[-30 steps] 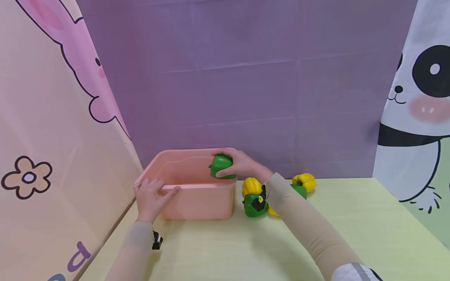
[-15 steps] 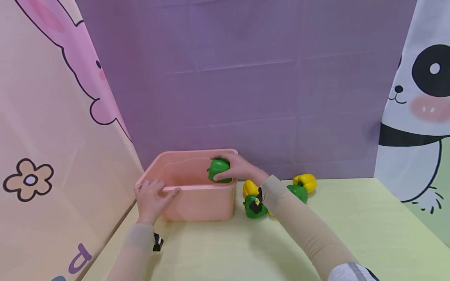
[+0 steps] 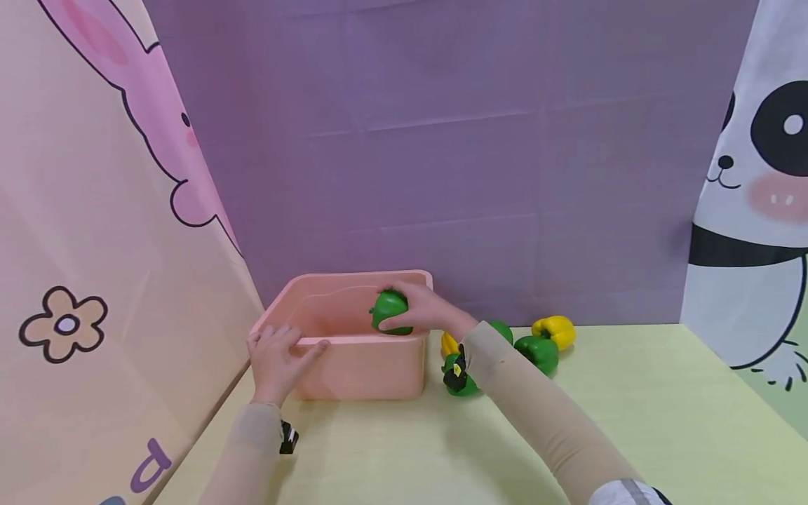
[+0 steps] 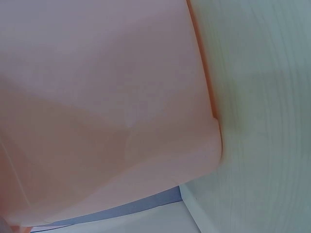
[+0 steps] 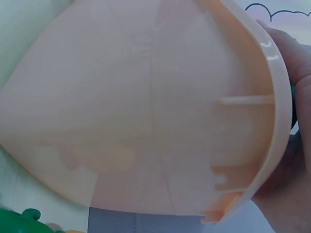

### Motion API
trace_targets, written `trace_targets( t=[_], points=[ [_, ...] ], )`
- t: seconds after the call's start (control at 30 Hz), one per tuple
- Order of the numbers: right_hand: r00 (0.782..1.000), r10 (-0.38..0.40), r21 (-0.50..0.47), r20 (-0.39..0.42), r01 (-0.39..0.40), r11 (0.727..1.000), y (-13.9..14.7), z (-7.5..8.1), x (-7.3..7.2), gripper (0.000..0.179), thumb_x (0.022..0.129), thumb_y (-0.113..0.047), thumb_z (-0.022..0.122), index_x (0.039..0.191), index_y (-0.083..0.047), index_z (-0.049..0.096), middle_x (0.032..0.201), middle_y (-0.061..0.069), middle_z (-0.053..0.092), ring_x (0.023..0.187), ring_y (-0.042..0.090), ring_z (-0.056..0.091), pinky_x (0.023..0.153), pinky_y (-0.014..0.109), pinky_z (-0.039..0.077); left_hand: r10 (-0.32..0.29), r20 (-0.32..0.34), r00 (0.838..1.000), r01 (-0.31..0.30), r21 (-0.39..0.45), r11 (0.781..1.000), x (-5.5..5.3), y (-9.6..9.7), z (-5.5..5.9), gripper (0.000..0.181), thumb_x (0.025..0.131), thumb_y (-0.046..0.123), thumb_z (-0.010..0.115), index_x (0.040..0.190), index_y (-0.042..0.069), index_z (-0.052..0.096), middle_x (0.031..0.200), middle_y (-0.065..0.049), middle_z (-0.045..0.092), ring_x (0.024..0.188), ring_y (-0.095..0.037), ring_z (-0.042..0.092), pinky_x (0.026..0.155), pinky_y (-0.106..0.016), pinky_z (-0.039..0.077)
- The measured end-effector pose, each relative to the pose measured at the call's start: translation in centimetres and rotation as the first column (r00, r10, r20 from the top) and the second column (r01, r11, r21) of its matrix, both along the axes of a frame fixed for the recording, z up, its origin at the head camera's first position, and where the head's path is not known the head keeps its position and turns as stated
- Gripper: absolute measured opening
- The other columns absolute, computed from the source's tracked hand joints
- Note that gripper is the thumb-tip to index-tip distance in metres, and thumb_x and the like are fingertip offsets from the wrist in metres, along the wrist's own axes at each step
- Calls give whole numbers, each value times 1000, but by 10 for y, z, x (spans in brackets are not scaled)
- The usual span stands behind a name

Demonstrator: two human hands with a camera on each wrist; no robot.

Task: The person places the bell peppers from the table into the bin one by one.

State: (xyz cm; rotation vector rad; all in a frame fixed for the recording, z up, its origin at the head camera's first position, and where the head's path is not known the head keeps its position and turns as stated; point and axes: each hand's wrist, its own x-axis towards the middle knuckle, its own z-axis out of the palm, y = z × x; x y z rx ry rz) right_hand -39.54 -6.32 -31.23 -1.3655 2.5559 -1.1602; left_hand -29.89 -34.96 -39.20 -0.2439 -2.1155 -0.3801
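Observation:
In the head view, my right hand [image 3: 419,306] grips a green bell pepper [image 3: 389,308] within the mouth of a pink plastic bin [image 3: 360,368], near its right end. The thumb lies across the pepper's near side. My left hand [image 3: 275,359] holds the bin's front-left rim, fingers over the edge and thumb along the front. The bin's floor is hidden. In the right wrist view, the bin's outer wall [image 5: 121,107] fills most of the picture, and the right hand [image 5: 286,165] reaches past the rim. The left wrist view mainly shows the bin's wall [image 4: 107,97].
Several bell peppers lie right of the bin, partly behind the right forearm: a yellow one [image 3: 555,331], a green one [image 3: 538,353] and another green one [image 3: 463,382] among them. A pale wooden table [image 3: 379,456] carries everything. A purple cloth [image 3: 410,154] hangs behind.
My right hand has lowered the green bell pepper a little and shifted it slightly left, deeper into the bin. The left hand keeps its place on the rim.

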Motion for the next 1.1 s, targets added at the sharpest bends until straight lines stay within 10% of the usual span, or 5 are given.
trace_targets(
  t=[1.1],
  points=[
    [983, -24, 319, -182, 82, 944, -10, -6, -2, 35, 85, -47, 67, 116, -33, 56, 94, -13, 58, 84, 10, 55, 74, 27, 44, -7, -8, 1000, 7, -1, 1000, -2, 4, 0, 49, 78, 62, 67, 68, 16, 54, 72, -1, 58, 73, -26, 43, 87, -56, 26]
  ],
)
